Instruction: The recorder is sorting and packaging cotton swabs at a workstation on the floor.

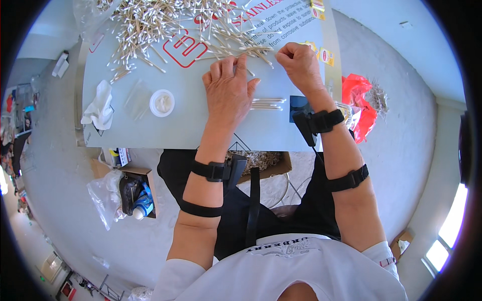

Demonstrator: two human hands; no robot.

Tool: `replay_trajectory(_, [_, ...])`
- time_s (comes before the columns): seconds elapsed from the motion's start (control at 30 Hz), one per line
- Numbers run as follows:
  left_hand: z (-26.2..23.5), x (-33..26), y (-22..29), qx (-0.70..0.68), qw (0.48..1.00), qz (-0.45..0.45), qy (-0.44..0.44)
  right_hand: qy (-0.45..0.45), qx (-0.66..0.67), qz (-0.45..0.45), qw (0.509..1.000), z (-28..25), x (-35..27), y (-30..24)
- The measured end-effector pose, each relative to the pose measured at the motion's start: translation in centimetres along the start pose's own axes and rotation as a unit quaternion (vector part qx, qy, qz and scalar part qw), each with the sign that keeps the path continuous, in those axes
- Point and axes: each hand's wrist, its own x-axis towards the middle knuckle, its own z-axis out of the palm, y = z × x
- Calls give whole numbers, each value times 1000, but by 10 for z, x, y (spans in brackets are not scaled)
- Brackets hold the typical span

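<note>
Cotton swabs (pixel 145 27) heap across the table (pixel 181 134) at the frame's upper left; a careless drag could scatter loose ones, and your left wrist could nudge the small row of swabs (pixel 268 104) near centre. Below, 1 cardboard box (pixel 278 171) holds blurred sticks (pixel 262 160); 1 carton (pixel 153 200), lower left, holds a black pouch (pixel 129 190) and blue bottle (pixel 143 201). Your left hand (pixel 228 88) lies palm down, fingers slightly spread; your right hand (pixel 303 65) curls thumb toward index, pinching what, I cannot tell. Left of centre, your white tub (pixel 151 107) holds something pale.
</note>
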Motion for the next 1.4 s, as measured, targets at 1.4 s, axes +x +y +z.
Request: replay_trajectory(1.4, [-6, 1, -10, -133, 989, 21, 63, -128, 377, 163, 903, -46, -58, -7])
